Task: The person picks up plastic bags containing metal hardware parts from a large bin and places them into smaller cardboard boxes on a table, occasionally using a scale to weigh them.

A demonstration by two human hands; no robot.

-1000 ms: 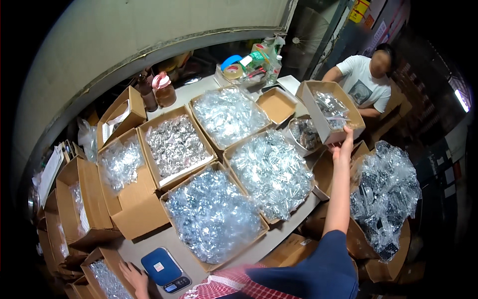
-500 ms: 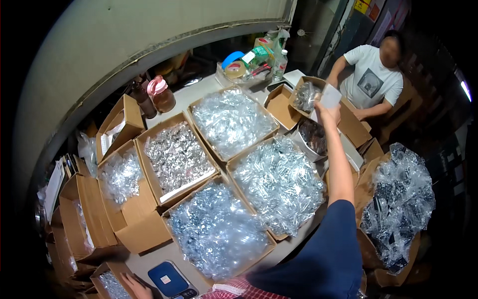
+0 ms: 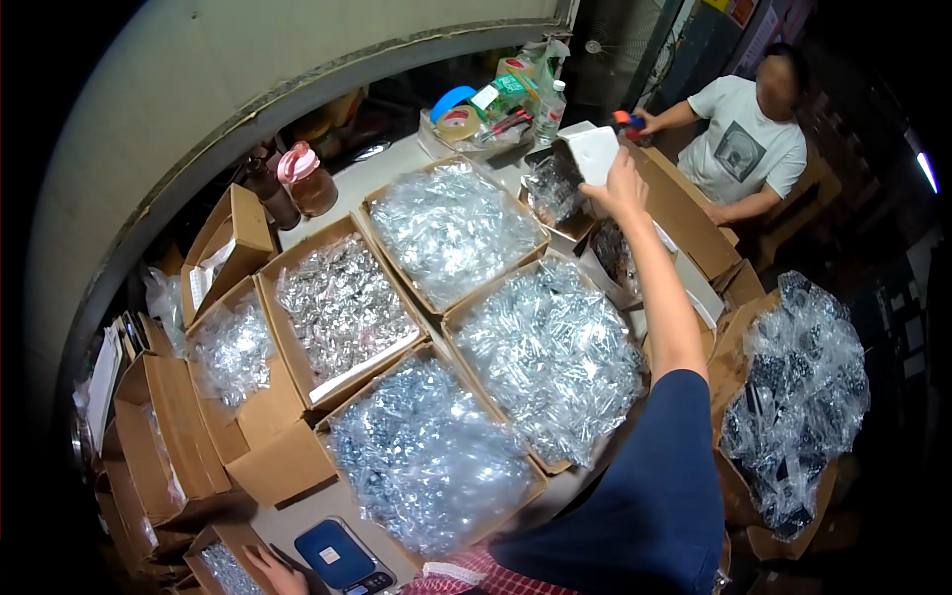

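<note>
My right hand (image 3: 622, 185) reaches far across the table, its fingers closed on a white box (image 3: 597, 154). The box is tilted beside and partly above a small carton of clear bags (image 3: 555, 188) with dark contents. Near the lower left edge, my left hand (image 3: 273, 572) rests with fingers stretched out against the side of a small cardboard box (image 3: 238, 540). Small clear packets (image 3: 228, 567) fill that box. A dark blue digital scale (image 3: 335, 553) lies just right of my left hand.
Large open cartons hold bagged parts: silvery (image 3: 451, 223), metal (image 3: 342, 297) and bluish (image 3: 426, 456). A big plastic-wrapped bundle (image 3: 793, 397) stands right. Behind are a pink-lidded jar (image 3: 315, 188) and a water bottle (image 3: 550, 111). A co-worker (image 3: 744, 149) holds a red-and-blue object (image 3: 629, 121).
My right hand has moved left and away from me with the white box. The small carton of bags has shifted left. The co-worker's hand has drawn back and now shows a red-and-blue object.
</note>
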